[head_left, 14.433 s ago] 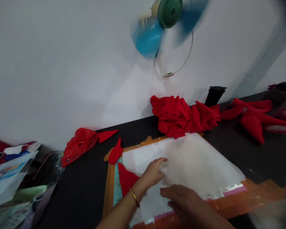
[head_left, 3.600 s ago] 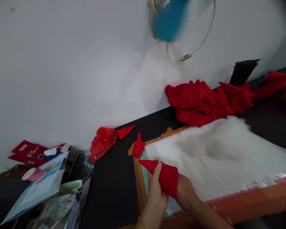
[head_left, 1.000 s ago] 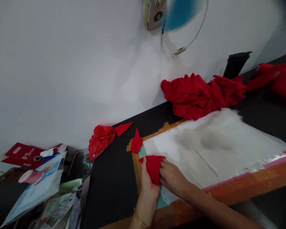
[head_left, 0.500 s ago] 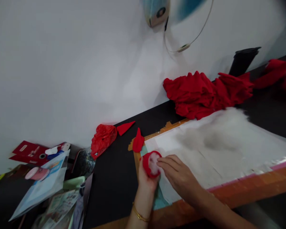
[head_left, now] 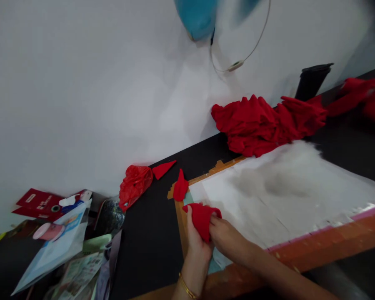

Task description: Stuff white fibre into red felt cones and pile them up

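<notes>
A small pointed red cloth piece (head_left: 201, 218) is between my two hands, its narrow tip toward the upper left. My left hand (head_left: 196, 241) is wrapped round it from below and the left. At the wide end on the right, my right hand (head_left: 226, 239) has its fingers closed on the edge; the opening and the white stuffing are out of sight. Just above lies another pointed red piece (head_left: 180, 186). A flat red triangle (head_left: 164, 169) lies beside a red plastic bag (head_left: 135, 183).
White fluffy sheet material (head_left: 268, 196) covers the taped board to the right. Behind it are a heap of red cloth (head_left: 259, 125) and a black container (head_left: 313, 81). Boxes, a pink spool (head_left: 48, 231) and a plastic packet (head_left: 58, 246) crowd the left.
The red piece has turned, so its white-filled opening no longer faces up and its side shows. My right fingers have moved from the stuffing to the cloth edge. The view has shifted slightly.
</notes>
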A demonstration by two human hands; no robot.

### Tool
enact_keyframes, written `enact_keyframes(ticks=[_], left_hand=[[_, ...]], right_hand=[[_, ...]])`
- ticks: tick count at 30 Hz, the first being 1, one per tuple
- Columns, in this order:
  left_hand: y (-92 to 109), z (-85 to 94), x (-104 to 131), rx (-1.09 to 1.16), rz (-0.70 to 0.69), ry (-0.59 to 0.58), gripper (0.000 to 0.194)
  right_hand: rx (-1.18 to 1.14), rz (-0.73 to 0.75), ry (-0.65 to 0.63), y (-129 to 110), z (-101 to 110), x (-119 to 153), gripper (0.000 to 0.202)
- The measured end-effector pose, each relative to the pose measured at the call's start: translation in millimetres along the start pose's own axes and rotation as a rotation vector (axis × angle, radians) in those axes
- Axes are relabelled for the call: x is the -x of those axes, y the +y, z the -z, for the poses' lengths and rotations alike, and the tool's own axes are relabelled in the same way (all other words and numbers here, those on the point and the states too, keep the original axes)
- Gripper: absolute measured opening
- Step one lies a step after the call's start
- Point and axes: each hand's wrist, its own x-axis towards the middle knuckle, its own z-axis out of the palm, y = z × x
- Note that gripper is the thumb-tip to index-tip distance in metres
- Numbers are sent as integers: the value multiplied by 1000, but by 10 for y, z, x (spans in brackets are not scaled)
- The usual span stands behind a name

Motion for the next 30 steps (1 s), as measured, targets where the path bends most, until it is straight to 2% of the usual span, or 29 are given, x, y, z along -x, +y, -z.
enact_keyframes(ticks=[4,7,10,12,14,15,17,20,21,23,26,30], left_hand=[[111,4,33,-197,-88,-80,37],[227,13,75,-306,-142,-126,39],[290,1,87,-272,-159,-51,42],[302,-15,76,-251,-168,35,44],[300,-25,71,-233,-165,28,47],[294,-29,76,-224,-169,-23,48],[269,-34,102,-214,-214,-189,47],[200,-50,145,-258,-279,-439,42],[172,-57,151,-284,-283,-504,42],[118,-70,151,-336,-274,-599,44],[41,-73,151,-360,-239,-641,47],[-53,-19,183,-329,-164,-566,52]], right_hand=[[-61,67,20,91,257,38,45],[-62,188,79,129,318,70,43],[-33,297,135,87,228,101,37],[-67,289,159,17,182,118,33],[-211,209,167,-61,200,130,33],[-336,133,157,-98,231,133,33],[-693,-117,113,-160,308,131,33],[-1321,-586,40,-227,381,97,32],[-1481,-712,63,-240,386,80,29],[-1675,-877,187,-252,377,48,24],[-1688,-955,332,-240,348,33,37],[-1471,-785,263,-204,325,99,43]])
